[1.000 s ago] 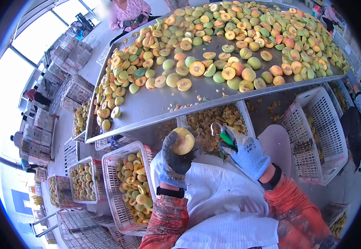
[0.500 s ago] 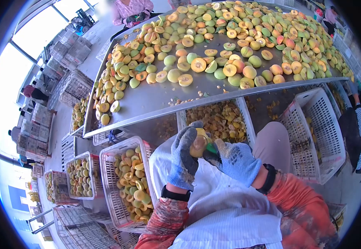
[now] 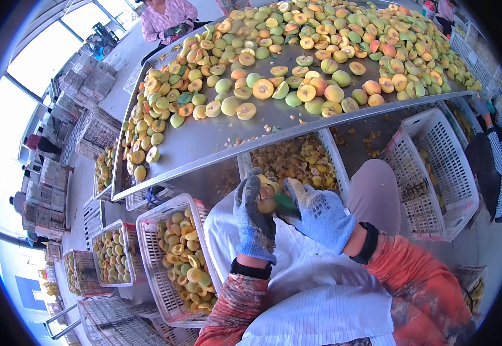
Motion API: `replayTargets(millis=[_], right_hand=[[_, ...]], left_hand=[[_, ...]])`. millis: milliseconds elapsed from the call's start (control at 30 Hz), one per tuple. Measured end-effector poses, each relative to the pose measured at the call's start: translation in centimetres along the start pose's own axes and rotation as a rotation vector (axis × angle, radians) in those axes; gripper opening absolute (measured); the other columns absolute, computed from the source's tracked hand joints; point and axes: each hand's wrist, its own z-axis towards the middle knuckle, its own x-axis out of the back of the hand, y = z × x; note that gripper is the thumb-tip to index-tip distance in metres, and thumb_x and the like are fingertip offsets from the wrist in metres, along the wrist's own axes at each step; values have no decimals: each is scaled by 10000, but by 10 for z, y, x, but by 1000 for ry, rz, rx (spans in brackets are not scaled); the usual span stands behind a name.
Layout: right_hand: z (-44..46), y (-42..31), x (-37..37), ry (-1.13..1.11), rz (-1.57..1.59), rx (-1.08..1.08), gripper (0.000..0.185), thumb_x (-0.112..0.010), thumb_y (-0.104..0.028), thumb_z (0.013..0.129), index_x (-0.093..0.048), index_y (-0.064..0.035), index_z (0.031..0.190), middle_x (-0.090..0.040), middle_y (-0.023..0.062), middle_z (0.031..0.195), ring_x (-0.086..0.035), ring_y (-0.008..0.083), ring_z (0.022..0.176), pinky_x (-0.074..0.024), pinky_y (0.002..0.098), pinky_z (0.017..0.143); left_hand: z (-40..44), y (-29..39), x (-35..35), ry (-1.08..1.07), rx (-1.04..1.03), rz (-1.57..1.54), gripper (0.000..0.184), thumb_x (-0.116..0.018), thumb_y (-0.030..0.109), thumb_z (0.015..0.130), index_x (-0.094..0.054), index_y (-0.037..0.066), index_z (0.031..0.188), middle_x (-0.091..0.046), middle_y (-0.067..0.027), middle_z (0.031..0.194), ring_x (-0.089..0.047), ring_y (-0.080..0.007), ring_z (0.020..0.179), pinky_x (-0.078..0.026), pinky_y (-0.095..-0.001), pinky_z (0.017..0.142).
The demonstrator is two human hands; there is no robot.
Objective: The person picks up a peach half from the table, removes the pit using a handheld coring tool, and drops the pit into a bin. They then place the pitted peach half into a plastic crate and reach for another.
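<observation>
My left hand (image 3: 252, 222), in a blue and grey work glove, is wrapped round a yellow-green peach (image 3: 267, 203) above my lap. My right hand (image 3: 323, 218), gloved the same way, grips a small green tool (image 3: 286, 203) held against the peach. The tool's working end is hidden by the fruit and fingers, so its exact kind does not show. Just beyond my hands, under the table edge, a white crate (image 3: 343, 167) holds peach scraps (image 3: 300, 161).
A metal table (image 3: 199, 138) carries many whole and halved peaches (image 3: 263, 89). Left of my lap stands a crate (image 3: 147, 242) of peach halves; another crate (image 3: 435, 173) is at right. A person in pink (image 3: 167, 20) sits across the table, and stacked crates (image 3: 98, 130) line the left.
The peach has turned in my left hand, and the green tool lies lower against it. My right hand's fingers have shifted slightly left. The whole view has tilted a little.
</observation>
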Motion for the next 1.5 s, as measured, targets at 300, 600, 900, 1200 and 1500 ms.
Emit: replayTargets(millis=[300, 600, 900, 1200, 1500], right_hand=[[-16, 4, -13, -28, -255, 86, 439, -534, -162, 793, -464, 6, 1192, -595, 151, 789, -612, 275, 604, -467, 408, 524], [-9, -28, 7, -309, 621, -76, 469, -607, -248, 792, -464, 46, 1128, -603, 178, 776, -588, 255, 602, -472, 337, 525], [8, -40, 62, -776, 1159, -474, 423, -675, -292, 778, -509, -64, 1093, -582, 18, 691, -546, 86, 463, -438, 228, 424], [-3, -5, 28, -804, 1112, -499, 377, -694, -272, 763, -533, -63, 1032, -570, 22, 687, -557, 94, 484, -442, 228, 433], [15, 8, 38, -882, 1205, -542, 379, -709, -227, 740, -545, -69, 1044, -574, 26, 705, -531, 91, 494, -421, 223, 413]], left_hand=[[4, -1, -6, -36, -40, 130, 375, -519, 332, 908, -531, 55, 1160, -578, -74, 1034, -575, -190, 929, -505, -318, 778], [-7, 12, 7, -33, -430, 490, 380, -499, 267, 928, -509, -16, 1181, -554, -106, 1139, -565, -155, 947, -477, -270, 798], [-19, 27, -6, -71, -527, 501, 310, -496, 190, 923, -551, -29, 1135, -580, -110, 1122, -563, -164, 970, -467, -269, 810], [-13, 14, 2, -98, -304, 606, 377, -460, 304, 941, -564, -26, 1091, -591, -99, 1022, -559, -160, 892, -478, -278, 744], [15, 14, 4, -202, 60, 555, 340, -499, 283, 926, -593, -11, 1069, -621, -87, 1000, -573, -145, 878, -455, -273, 795]])
